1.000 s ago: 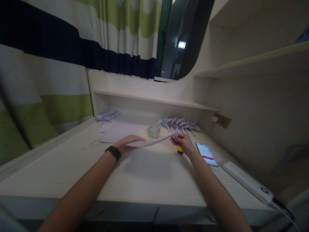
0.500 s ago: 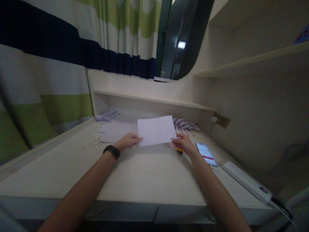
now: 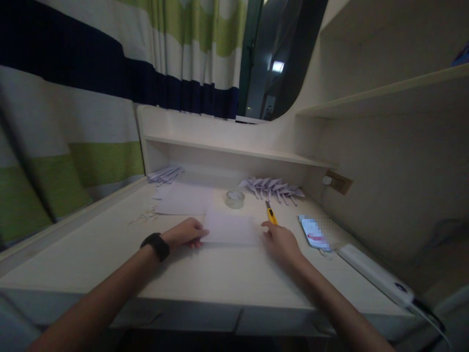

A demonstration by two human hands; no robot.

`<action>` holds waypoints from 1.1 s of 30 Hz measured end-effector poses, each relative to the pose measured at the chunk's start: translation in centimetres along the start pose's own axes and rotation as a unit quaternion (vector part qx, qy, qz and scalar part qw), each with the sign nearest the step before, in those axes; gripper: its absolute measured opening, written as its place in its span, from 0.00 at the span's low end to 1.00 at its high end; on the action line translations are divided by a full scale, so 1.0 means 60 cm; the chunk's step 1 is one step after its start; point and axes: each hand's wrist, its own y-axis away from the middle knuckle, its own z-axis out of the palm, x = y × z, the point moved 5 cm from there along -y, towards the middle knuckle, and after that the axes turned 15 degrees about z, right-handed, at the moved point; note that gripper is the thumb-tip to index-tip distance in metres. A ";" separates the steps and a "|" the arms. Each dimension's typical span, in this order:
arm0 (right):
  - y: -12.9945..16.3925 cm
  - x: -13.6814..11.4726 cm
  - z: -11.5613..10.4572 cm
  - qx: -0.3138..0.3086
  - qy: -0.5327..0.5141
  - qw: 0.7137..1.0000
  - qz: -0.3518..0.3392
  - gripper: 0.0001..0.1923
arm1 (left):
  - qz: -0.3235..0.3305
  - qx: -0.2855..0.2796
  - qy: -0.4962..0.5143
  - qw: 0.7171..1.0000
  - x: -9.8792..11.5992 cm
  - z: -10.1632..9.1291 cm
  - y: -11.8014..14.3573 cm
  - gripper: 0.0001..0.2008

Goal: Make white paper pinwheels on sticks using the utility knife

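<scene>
On desk, blank paper sheet, no writing readable

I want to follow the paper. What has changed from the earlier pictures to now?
The sheet of paper, held up off the desk half a second ago, now lies flat on it. The left hand and right hand rest at its side edges. Tape roll, phone and folded papers stayed put.

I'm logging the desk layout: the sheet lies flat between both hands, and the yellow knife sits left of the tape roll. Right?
Not quite: in the head view the yellow knife lies right of the tape roll. The sheet does lie flat between the left hand and right hand.
</scene>
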 end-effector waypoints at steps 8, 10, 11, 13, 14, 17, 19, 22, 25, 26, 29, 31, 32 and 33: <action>0.097 -0.050 0.033 -0.062 0.070 0.975 -0.203 0.25 | 0.010 0.082 -0.304 0.949 0.035 -0.010 0.010 0.19; 0.099 -0.051 0.035 -0.067 0.077 0.975 -0.199 0.25 | 0.053 0.133 -0.397 0.907 0.060 0.008 0.013 0.20; 0.099 -0.051 0.035 -0.067 0.080 0.975 -0.199 0.25 | 0.103 0.110 -0.406 0.902 0.071 0.031 0.012 0.20; 0.098 -0.051 0.037 -0.063 0.084 0.974 -0.199 0.25 | 0.216 0.015 -0.397 0.892 0.089 0.090 0.010 0.22; 0.097 -0.051 0.038 -0.061 0.085 0.974 -0.200 0.25 | 0.244 -0.021 -0.390 0.888 0.092 0.115 0.010 0.23; 0.097 -0.048 0.041 -0.058 0.085 0.973 -0.208 0.25 | 0.254 -0.098 -0.359 0.893 0.084 0.166 0.011 0.28; 0.098 -0.045 0.042 -0.063 0.082 0.969 -0.225 0.25 | 0.245 -0.099 -0.355 0.897 0.077 0.176 0.013 0.29; 0.099 -0.035 0.038 -0.070 0.079 0.965 -0.239 0.25 | 0.241 -0.090 -0.362 0.896 0.072 0.176 0.016 0.28; 0.099 -0.017 0.031 -0.067 0.090 0.970 -0.217 0.24 | 0.243 -0.093 -0.367 0.893 0.073 0.174 0.016 0.26; 0.099 -0.011 0.028 -0.065 0.097 0.971 -0.207 0.24 | 0.242 -0.093 -0.367 0.893 0.073 0.174 0.016 0.26; 0.101 0.004 0.019 -0.061 0.120 0.974 -0.181 0.23 | 0.237 -0.095 -0.366 0.895 0.071 0.176 0.015 0.26; 0.102 0.010 0.015 -0.059 0.134 0.975 -0.165 0.23 | 0.234 -0.098 -0.363 0.897 0.070 0.177 0.014 0.27; 0.103 0.011 0.013 -0.058 0.139 0.976 -0.158 0.23 | 0.233 -0.098 -0.361 0.898 0.070 0.177 0.015 0.26; 0.103 0.012 0.012 -0.055 0.145 0.976 -0.151 0.23 | 0.231 -0.097 -0.359 0.899 0.070 0.177 0.015 0.26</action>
